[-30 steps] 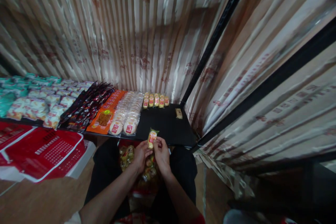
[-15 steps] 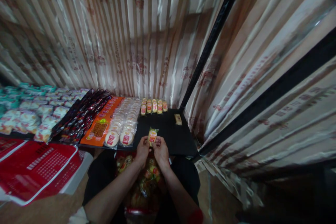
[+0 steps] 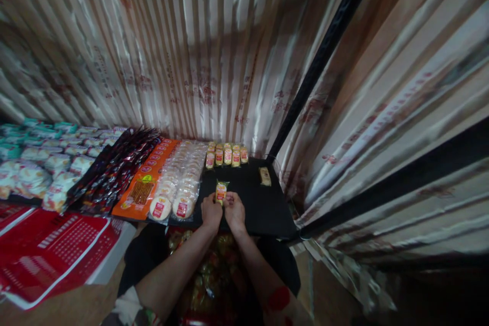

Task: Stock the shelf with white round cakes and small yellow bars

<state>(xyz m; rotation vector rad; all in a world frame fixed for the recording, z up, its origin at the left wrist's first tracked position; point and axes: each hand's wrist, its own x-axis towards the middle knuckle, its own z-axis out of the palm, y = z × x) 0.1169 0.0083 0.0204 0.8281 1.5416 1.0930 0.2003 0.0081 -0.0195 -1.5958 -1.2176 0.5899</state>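
Between my two hands, above the black shelf [image 3: 250, 198], is a small yellow wrapped snack [image 3: 221, 191] with a red and white label, held upright. My left hand [image 3: 211, 211] is closed on its left side. On the other side, the bent fingers of my right hand [image 3: 234, 210] grip its lower right edge. Further back stand similar yellow wrapped snacks [image 3: 227, 155] in short rows. One pale wrapped piece [image 3: 265, 177] lies alone near the right rear corner. Below my forearms, a bag of wrapped snacks [image 3: 208, 277] sits between my knees.
Round crackers in clear wrap [image 3: 182, 206], an orange pretzel-stick packet [image 3: 141, 191], dark packets [image 3: 110, 173] and white packets [image 3: 57, 188] line the shelf leftward. A red bag [image 3: 57, 254] is at lower left. A black post [image 3: 305, 97] rises at the rear right corner.
Both hands and the snack have moved slightly forward over the shelf, and the snack looks straighter. The view has tilted downward a little.
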